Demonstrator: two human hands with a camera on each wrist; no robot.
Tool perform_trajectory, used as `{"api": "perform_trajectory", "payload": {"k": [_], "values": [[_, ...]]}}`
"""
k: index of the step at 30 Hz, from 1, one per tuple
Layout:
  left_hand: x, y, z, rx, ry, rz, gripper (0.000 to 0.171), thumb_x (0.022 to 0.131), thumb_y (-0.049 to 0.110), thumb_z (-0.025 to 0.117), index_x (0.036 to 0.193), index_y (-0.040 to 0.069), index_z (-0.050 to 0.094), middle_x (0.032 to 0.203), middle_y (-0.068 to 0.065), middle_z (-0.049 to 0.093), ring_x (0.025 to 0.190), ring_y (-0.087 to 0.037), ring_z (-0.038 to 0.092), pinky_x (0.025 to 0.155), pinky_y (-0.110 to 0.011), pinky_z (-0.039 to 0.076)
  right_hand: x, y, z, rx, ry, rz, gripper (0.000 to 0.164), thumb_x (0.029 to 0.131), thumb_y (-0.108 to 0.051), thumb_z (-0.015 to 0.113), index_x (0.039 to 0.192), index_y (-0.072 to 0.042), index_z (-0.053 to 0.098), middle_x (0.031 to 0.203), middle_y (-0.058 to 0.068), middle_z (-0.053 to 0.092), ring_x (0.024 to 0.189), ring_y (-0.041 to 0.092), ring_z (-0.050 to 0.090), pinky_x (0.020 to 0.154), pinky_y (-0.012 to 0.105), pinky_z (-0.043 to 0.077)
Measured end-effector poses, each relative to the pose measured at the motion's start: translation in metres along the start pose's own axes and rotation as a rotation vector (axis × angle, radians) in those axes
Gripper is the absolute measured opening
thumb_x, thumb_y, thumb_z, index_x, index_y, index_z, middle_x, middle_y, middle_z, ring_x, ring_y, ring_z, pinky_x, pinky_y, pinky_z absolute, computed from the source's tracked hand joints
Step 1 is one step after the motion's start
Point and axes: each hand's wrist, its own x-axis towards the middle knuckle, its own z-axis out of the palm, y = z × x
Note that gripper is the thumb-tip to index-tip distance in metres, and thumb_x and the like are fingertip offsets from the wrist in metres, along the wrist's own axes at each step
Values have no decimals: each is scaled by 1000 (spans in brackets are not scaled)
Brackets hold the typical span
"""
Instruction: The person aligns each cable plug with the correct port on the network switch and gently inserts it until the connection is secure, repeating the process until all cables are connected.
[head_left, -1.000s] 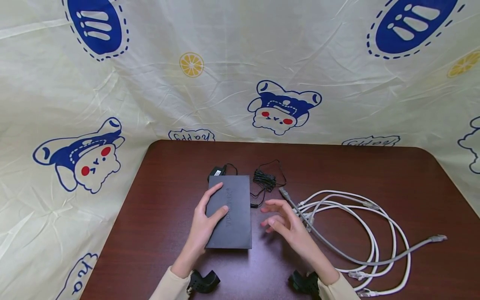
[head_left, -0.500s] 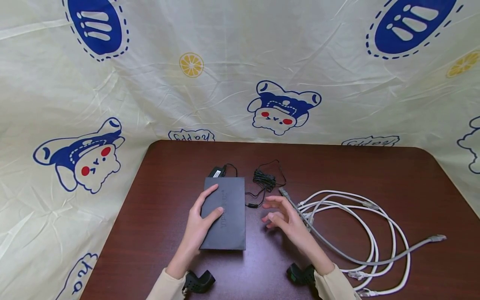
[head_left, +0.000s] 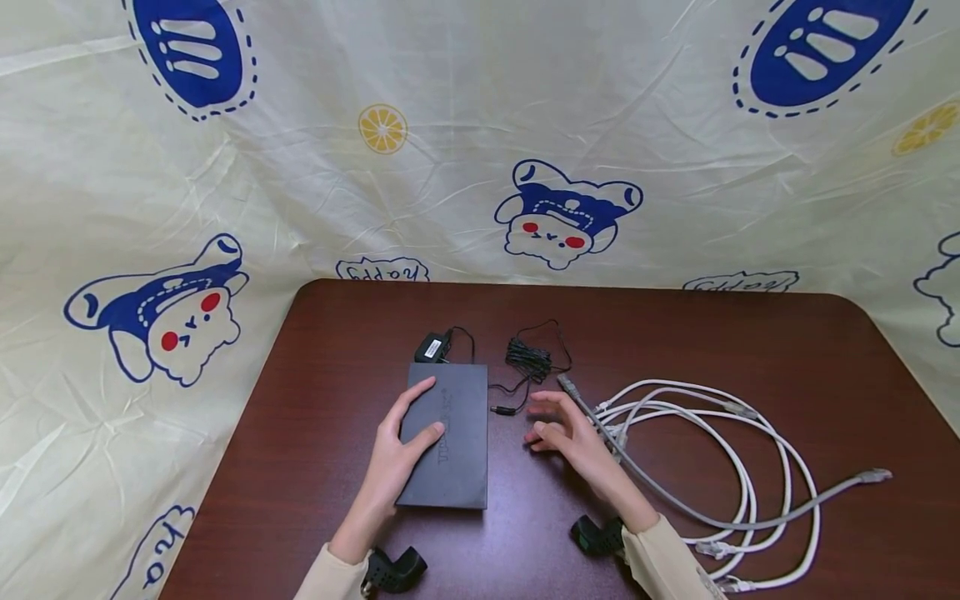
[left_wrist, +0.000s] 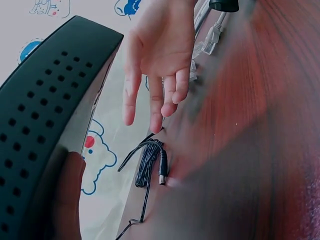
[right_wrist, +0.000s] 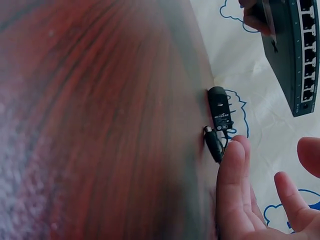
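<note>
My left hand (head_left: 401, 458) grips a dark grey network switch (head_left: 461, 450) by its left side, thumb on the top face. In the wrist views the switch is held up off the table; a vented side faces the left wrist camera, and a row of Ethernet ports (right_wrist: 309, 55) shows in the right wrist view. My right hand (head_left: 573, 442) hovers right of the switch, its fingers loosely bent and holding nothing. Near its fingertips lies the black barrel plug (head_left: 502, 410) of the power cord. A grey Ethernet cable (head_left: 675, 502) runs beside that hand.
Behind the switch sits a black power adapter (head_left: 431, 347), with its bundled cord (head_left: 528, 358) to the right. Coiled white Ethernet cables (head_left: 798, 467) lie under the grey one. All are on a brown wooden table (head_left: 360, 317), before a printed cloth (head_left: 450, 192).
My left hand has brought the switch a little left and toward me, uncovering more of the adapter. My right hand has barely moved; its forearm has shifted slightly left.
</note>
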Motion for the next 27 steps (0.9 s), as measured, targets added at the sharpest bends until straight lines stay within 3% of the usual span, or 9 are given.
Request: {"api": "perform_trajectory", "payload": {"k": [27], "values": [[-3, -5, -3, 26, -13, -5, 52, 89, 16, 67, 136, 32, 52, 136, -4, 47, 111, -25, 47, 86, -42, 40, 17, 8, 5, -2, -43, 80, 45, 97, -1, 48, 139, 11, 35, 134, 34, 37, 94, 38, 61, 77, 36, 53]]}}
